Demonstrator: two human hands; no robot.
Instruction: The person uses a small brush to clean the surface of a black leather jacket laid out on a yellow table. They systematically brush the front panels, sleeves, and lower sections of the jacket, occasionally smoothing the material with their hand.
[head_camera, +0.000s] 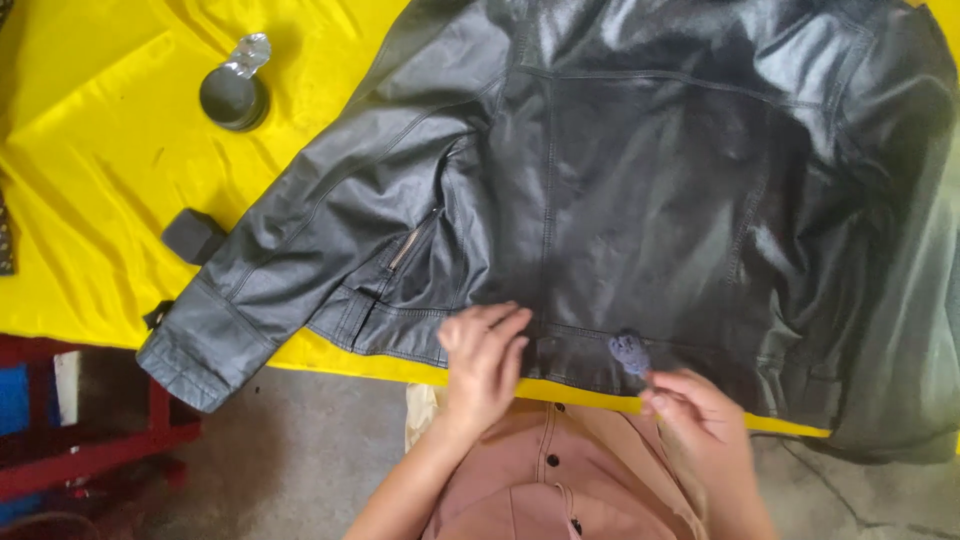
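The left hand (485, 362) lies flat and open, fingers together, on the hem of a black leather jacket (620, 190), apparently pressing the leather down so that it stays taut and does not slide on the yellow-covered surface (90, 150). Just to its right, the right hand (690, 405) is closed in a pinch around a small bluish-grey cloth pad (629, 352), whose tip touches the hem. Well away beyond the left hand, past the spread sleeve, sit an open round tin (233, 97) and a small dark block (192, 236), within reach but off the leather.
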